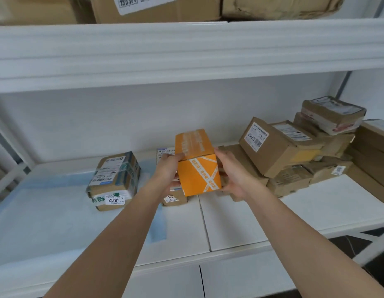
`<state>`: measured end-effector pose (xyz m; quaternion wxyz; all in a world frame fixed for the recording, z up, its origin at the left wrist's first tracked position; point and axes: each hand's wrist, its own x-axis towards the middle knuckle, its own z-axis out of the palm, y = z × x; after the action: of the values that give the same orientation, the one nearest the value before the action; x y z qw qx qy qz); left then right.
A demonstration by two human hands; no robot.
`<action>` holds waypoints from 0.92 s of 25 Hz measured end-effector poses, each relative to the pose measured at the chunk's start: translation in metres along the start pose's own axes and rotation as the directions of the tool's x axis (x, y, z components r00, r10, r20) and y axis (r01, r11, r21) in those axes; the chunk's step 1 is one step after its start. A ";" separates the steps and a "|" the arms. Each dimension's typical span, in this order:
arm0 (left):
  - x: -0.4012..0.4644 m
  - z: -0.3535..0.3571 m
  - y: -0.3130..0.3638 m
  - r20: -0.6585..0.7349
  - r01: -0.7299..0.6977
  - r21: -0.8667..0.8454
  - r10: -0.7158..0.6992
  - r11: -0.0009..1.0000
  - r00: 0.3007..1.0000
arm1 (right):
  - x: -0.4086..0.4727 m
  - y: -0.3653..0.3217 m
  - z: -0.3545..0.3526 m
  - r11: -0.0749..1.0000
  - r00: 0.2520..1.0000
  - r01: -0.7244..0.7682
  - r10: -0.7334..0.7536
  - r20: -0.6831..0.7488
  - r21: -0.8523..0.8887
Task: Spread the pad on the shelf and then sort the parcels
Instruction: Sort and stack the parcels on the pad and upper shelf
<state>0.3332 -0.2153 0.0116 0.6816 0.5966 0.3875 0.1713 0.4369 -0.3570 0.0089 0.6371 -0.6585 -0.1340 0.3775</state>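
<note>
1. Both hands hold the orange box [196, 163] above the white shelf [240, 222]: left hand [168, 168] grips its left side, right hand [234, 175] its right, fingers wrapped underneath.
2. The pale blue pad [47, 211] lies spread over the shelf's left half.
3. A taped parcel [114, 180] marked 3012 sits on the pad.
4. Far right, a heap of brown parcels [294, 153] leans together.

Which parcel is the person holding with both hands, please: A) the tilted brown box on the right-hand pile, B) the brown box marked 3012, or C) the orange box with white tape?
C: both hands grip the orange box above the shelf.
</note>
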 end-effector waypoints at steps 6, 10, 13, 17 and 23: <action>-0.010 -0.018 0.012 0.014 -0.164 -0.129 0.167 0.978 0.986 | 0.010 0.000 0.019 0.985 0.988 -0.132 0.122 0.095 0.107; 0.001 -0.036 0.017 -0.085 -0.180 -0.257 0.164 0.950 0.983 | 0.013 -0.004 0.012 0.985 1.000 -0.014 0.014 -0.001 0.174; 0.020 -0.045 0.008 -0.258 -0.136 -0.156 0.092 0.978 0.962 | 0.015 -0.009 -0.001 0.989 0.998 0.050 -0.044 -0.047 0.136; 0.049 -0.044 -0.012 -0.366 -0.009 -0.101 -0.029 0.995 0.930 | 0.011 -0.006 -0.018 0.980 1.000 -0.007 0.003 0.021 0.200; 0.091 -0.036 -0.036 -0.251 0.105 -0.093 -0.125 0.990 0.960 | 0.008 0.007 -0.044 0.848 0.984 -0.171 0.119 0.136 0.501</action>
<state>0.3567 -0.1362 -0.0517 0.6577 0.5184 0.4994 0.2222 0.4695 -0.3852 -0.0044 0.7509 -0.4547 -0.0107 0.4788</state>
